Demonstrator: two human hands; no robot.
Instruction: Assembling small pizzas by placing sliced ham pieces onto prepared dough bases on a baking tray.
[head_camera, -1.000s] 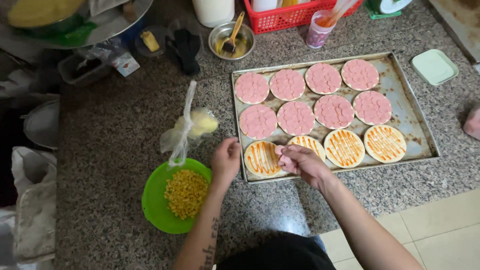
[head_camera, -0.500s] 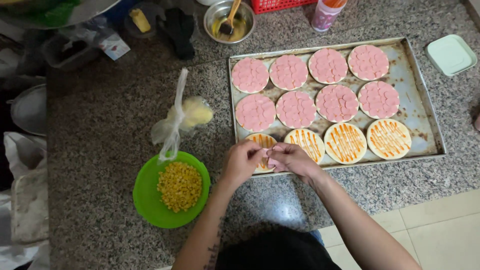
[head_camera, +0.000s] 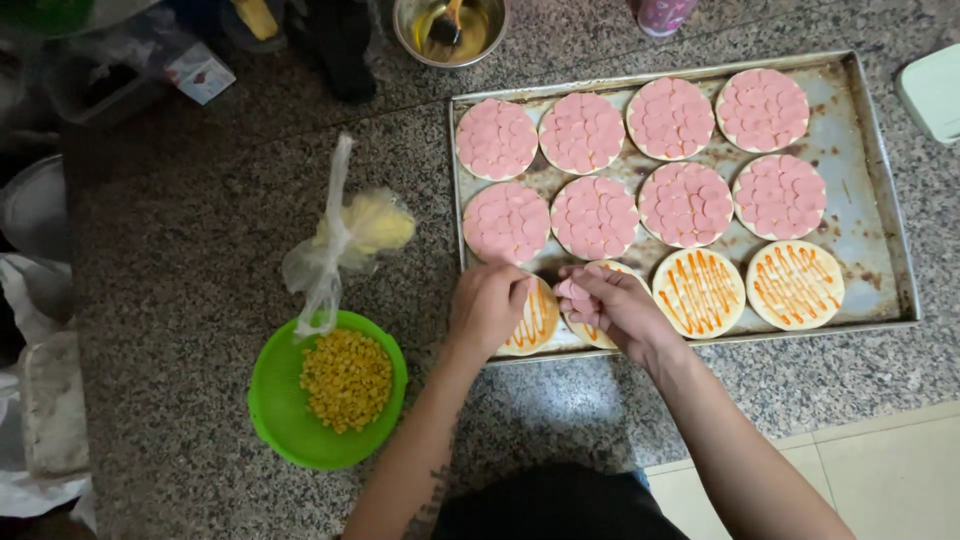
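Note:
A metal baking tray (head_camera: 880, 180) on a granite counter holds small round pizza bases. Several are covered with pink sausage slices (head_camera: 593, 215); those in the near row show orange and white sauce stripes (head_camera: 698, 291). My left hand (head_camera: 488, 305) rests over the leftmost sauced base (head_camera: 533, 325), fingers curled. My right hand (head_camera: 612, 305) pinches a few pink sausage slices (head_camera: 568, 290) over the second sauced base (head_camera: 597, 335). Both hands meet at the tray's near left corner.
A green bowl of corn kernels (head_camera: 340, 385) sits left of the tray, with a knotted plastic bag of yellow shreds (head_camera: 350, 235) behind it. A metal bowl with a brush (head_camera: 450, 25) stands at the back. A pale lid (head_camera: 935, 90) lies at right.
The view has closed in on the tray. My left hand came over from the counter to the leftmost sauced base, meeting my right hand, which stays at the near row with slices.

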